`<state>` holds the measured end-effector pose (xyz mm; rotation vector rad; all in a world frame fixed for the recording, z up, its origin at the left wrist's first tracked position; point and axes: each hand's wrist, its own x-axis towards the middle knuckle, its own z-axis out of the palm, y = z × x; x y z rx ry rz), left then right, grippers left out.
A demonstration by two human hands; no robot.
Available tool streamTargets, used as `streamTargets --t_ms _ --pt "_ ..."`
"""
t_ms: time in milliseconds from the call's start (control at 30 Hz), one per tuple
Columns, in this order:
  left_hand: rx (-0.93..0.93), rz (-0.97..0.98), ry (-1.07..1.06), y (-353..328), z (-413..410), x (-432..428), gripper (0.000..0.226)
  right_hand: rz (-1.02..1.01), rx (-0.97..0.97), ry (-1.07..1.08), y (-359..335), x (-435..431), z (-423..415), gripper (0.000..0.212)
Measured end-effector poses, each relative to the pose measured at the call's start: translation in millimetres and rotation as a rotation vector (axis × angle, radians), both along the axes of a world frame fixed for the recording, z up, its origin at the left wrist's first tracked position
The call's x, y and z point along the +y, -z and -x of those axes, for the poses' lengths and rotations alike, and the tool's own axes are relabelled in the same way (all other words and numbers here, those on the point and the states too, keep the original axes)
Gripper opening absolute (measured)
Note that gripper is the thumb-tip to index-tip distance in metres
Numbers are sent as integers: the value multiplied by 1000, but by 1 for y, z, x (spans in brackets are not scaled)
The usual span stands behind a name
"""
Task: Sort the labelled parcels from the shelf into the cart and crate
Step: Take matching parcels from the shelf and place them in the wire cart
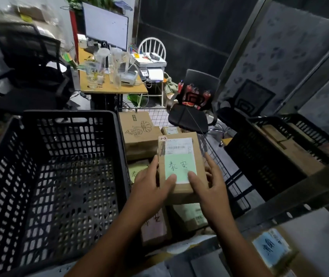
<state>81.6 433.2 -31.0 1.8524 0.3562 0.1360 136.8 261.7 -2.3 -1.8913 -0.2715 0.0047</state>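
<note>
Both hands grip one parcel (181,161), a flat brown cardboard box. It is held roughly level over the wire cart (237,184), not resting on anything I can see. The left hand (151,188) holds the left edge with its thumb (169,180) on top. The right hand (213,184) holds the right edge, thumb also on top, index finger (209,162) laid along the side.

The top faces the camera, so the green label (176,166) with handwritten characters and the white barcode label (177,145) above it are both readable. Likely held this way to check the destination before dropping it.

The cart below already holds parcels: a lotus-print box (139,134) at the back, one with a yellow-green label (137,170) just left of the held parcel, and more under the wrists, partly hidden.

The black perforated crate (59,166) sits touching or just beside the cart on the left; its inside looks bare as far as visible. A second black crate (279,140) on the right holds cardboard boxes. The shelf rail (299,194) crosses at right, and a blue-label parcel (269,250) waits on the shelf below it.

Judgement: mid-sort, label check stage. The position over the cart suggests the parcel goes there, but I cannot confirm it. The next move calls for lowering it flat onto the stack, and it could slide if set on an uneven pile
</note>
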Motion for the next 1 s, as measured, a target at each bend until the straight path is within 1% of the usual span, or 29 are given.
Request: streamTargets --t_ms 67,100,200,267,367,500,533,600,667,767,833,900,1000 --pt "17 -48 -1 0 -20 9 85 -20 17 -11 2 4 -27 64" --pt "22 -106 -10 -2 -29 14 82 -29 21 -13 5 6 -42 63" --pt "19 -379 -53 -3 -64 31 77 5 22 5 12 15 -87 63" --pt "46 -514 -70 2 -87 45 76 26 22 14 18 22 -118 65" --pt "135 -642 -66 11 -118 71 77 25 43 29 24 34 -162 66" --pt "183 -740 -68 29 -146 96 81 6 55 1 33 57 -213 60" --pt "203 -797 -52 34 -151 98 84 2 69 -7 37 63 -224 60" --pt "253 -971 3 45 -155 98 90 4 110 -28 49 78 -243 58" --pt "277 -1078 55 52 -156 96 92 -1 138 -56 64 90 -258 53" --pt "284 -1112 68 55 -154 98 93 -12 143 -88 85 101 -273 41" --pt "283 -1117 69 56 -154 99 94 18 119 -87 95 107 -280 40" --pt "289 -1112 65 57 -154 99 97 89 89 -89 98 112 -283 48" --pt "293 -1106 47 55 -157 99 95 186 76 -158 101 109 -287 66"
